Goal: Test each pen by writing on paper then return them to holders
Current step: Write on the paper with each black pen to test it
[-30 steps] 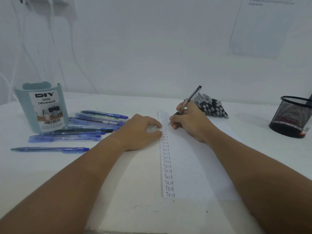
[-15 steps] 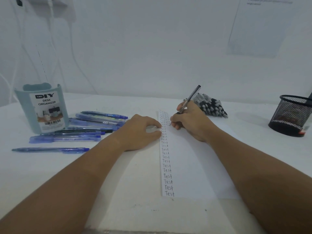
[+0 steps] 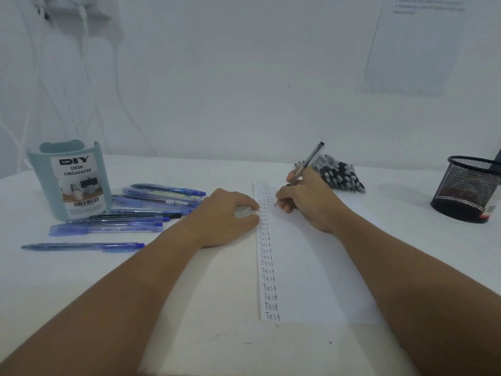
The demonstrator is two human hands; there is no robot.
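A white sheet of paper (image 3: 311, 267) lies on the table, with a column of "Test" words down its left edge and a short second column at the top. My right hand (image 3: 306, 202) grips a clear black pen (image 3: 307, 161) with its tip on the paper beside the second column. My left hand (image 3: 227, 215) rests on the paper's left edge, fingers curled and fingertips pressing it. Several blue pens (image 3: 151, 204) lie at the left. A heap of black pens (image 3: 339, 176) lies behind my right hand.
A pale teal desk organizer (image 3: 70, 183) stands at the far left behind the blue pens. A black mesh pen cup (image 3: 466, 188) stands at the far right. One blue pen (image 3: 81, 246) lies apart, nearer the front left. A white wall rises behind the table.
My right hand has shifted slightly down the paper while the pen writes. My left hand has stayed on the paper's edge.
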